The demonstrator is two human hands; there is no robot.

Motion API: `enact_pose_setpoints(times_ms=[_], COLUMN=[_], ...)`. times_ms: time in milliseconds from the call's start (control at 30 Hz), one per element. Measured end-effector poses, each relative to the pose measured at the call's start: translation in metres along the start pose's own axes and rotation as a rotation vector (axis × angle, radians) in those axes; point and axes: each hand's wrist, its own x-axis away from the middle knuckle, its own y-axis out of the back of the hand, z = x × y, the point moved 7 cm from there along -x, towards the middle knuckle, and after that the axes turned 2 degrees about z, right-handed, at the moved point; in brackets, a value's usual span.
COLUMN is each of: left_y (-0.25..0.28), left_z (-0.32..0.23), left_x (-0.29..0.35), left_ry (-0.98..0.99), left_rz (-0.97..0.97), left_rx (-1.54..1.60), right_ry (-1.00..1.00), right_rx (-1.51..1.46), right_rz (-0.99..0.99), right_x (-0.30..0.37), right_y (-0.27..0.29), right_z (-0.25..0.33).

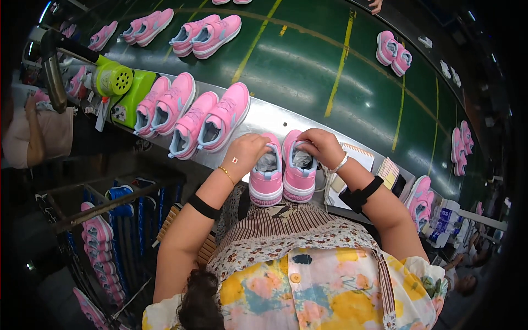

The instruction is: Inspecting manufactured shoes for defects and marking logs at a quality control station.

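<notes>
Two pink sneakers stand side by side at the metal ledge's near edge, heels toward me, with pale blue linings and white soles. My left hand [248, 153] is closed on the upper edge of the left sneaker [266, 184], its fingertips at the opening. On the other side, my right hand [323, 147] pinches the right sneaker [300, 180] near its strap, thumb over the opening. Crumpled pale stuffing shows inside both. The toes are partly hidden by my fingers.
Two more pairs of pink sneakers [223, 118] stand left on the metal ledge [269, 118], beside a green machine [135, 91]. Beyond runs a green conveyor belt [308, 66] carrying more pairs. A spiral notebook [357, 157] lies right; a shoe rack [99, 217] stands lower left.
</notes>
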Motion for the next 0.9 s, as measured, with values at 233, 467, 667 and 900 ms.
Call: enact_pose_setpoints(times_ms=[233,467,667,900], left_y=[-0.017,-0.045,-0.056,-0.013], left_z=[0.024,0.052,0.054,0.015], left_x=[-0.023,-0.026,-0.031,-0.032], left_ry=[0.178,0.482,0.478,0.164], left_rz=[0.212,0.497,0.452,0.148], left_rx=[0.256,0.583,0.783,0.233], right_ry=[-0.381,-0.45,-0.477,-0.174], right_rx=[-0.372,-0.51,-0.537,-0.183], right_rz=[0.128,0.197,0.229,-0.006], right_x=[-0.004,-0.005,-0.004,-0.005], right_y=[-0.016,-0.031,-0.03,-0.005], right_z=[-0.036,-0.054,-0.055,-0.02])
